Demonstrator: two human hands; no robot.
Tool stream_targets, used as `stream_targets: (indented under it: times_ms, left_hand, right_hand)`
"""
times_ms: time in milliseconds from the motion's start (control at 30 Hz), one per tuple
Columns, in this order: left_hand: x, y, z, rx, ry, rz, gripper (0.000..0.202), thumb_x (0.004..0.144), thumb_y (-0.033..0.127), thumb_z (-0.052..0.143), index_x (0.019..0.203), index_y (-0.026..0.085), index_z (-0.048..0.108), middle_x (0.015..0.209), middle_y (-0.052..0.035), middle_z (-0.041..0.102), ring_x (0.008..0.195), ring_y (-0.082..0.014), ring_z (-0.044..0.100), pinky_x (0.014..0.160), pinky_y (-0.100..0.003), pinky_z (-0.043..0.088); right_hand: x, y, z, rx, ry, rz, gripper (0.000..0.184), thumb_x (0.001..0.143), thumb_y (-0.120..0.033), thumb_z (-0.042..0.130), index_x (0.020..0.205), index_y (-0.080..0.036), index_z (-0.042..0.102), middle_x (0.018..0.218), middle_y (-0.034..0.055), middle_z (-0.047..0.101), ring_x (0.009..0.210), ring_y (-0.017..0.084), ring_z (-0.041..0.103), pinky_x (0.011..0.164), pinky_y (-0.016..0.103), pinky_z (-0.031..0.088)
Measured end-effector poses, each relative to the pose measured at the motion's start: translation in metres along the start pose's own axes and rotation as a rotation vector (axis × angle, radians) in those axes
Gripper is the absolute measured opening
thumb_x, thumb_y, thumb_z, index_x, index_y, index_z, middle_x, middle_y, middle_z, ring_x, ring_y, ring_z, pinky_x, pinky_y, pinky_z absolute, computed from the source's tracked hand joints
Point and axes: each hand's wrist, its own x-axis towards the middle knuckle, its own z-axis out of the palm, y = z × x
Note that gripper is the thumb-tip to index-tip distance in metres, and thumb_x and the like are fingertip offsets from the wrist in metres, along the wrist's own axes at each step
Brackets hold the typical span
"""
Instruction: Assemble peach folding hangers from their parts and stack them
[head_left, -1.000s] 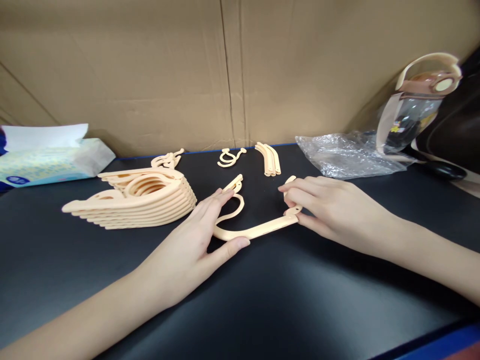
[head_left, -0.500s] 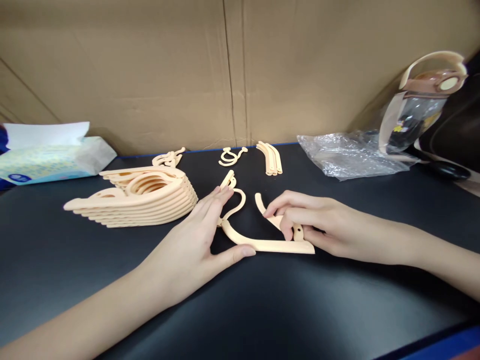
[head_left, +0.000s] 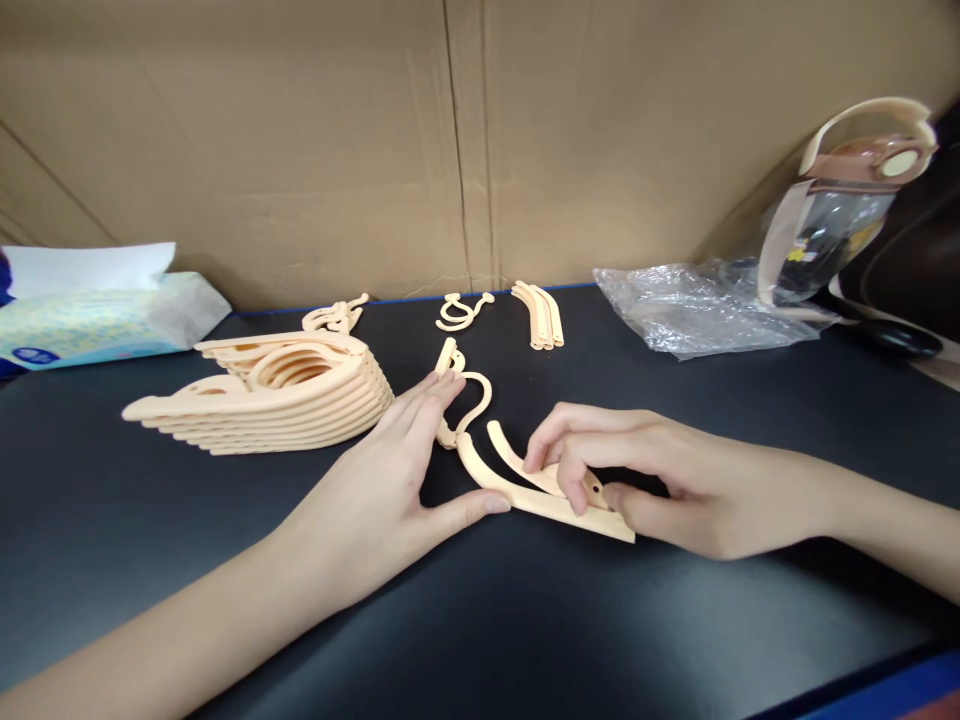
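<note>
A beige folding clothes hanger (head_left: 541,503) lies on the black tabletop, its curved hook (head_left: 484,400) pointing away from me. My left hand (head_left: 401,465) holds its left side, fingers laid over that arm and thumb against the right arm. Between the fingertips of my right hand (head_left: 622,465) is a curved beige strip (head_left: 506,448) with a small hole near one end. The strip lies along the hanger's right arm, and my right thumb is close to that arm's outer end. My fingers hide where strip and arm meet.
A stack of beige hangers (head_left: 300,420) stands left of my left hand. Loose hooks (head_left: 459,318), more hooks (head_left: 334,316) and curved strips (head_left: 541,318) lie at the back. A tissue pack (head_left: 112,320), plastic bag (head_left: 675,310) and water bottle (head_left: 840,230) flank them.
The hanger's right arm has swung down toward me at its outer end. My right hand and the strip have come nearer with it, and the strip now lies closer to the arm.
</note>
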Motion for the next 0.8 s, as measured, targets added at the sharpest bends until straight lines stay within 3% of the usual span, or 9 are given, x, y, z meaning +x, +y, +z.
stream_targets:
  times_ms: [100,233,467,800]
  left_hand:
    - [0.001,0.001,0.0,0.009,-0.001,0.003,0.088,0.087,0.072,0.057,0.155,0.023,0.029,0.152,-0.0152,0.049,0.142,-0.0374,0.045,0.114,-0.055,0.043]
    - [0.001,0.001,0.0,0.021,0.007,0.016,0.087,0.088,0.073,0.056,0.154,0.022,0.031,0.152,-0.0159,0.048,0.142,-0.0373,0.045,0.113,-0.055,0.044]
    - [0.004,0.006,-0.002,0.007,-0.021,-0.019,0.089,0.087,0.075,0.055,0.154,0.02,0.032,0.15,-0.0175,0.05,0.144,-0.038,0.042,0.113,-0.056,0.044]
    - [0.006,0.011,-0.008,0.002,-0.07,-0.066,0.093,0.086,0.08,0.049,0.151,0.015,0.036,0.157,-0.0193,0.043,0.148,-0.0358,0.036,0.117,-0.057,0.039]
  right_hand:
    - [0.0,0.001,0.003,0.032,0.003,0.02,0.02,0.086,-0.002,0.059,0.087,-0.021,0.051,0.112,0.0009,0.057,0.089,0.009,0.057,0.08,0.022,0.047]
    - [0.002,0.002,0.004,0.02,-0.015,0.016,0.022,0.087,-0.013,0.07,0.087,-0.021,0.05,0.118,-0.0009,0.055,0.094,0.008,0.057,0.083,0.02,0.046]
    - [0.001,0.0,0.006,-0.063,-0.034,0.034,0.02,0.089,-0.007,0.063,0.089,-0.023,0.05,0.122,-0.0018,0.056,0.086,0.008,0.057,0.075,0.021,0.045]
    - [0.001,-0.003,0.009,-0.16,-0.017,-0.023,0.026,0.086,0.003,0.054,0.093,-0.022,0.054,0.123,0.0022,0.059,0.087,0.008,0.061,0.077,0.022,0.046]
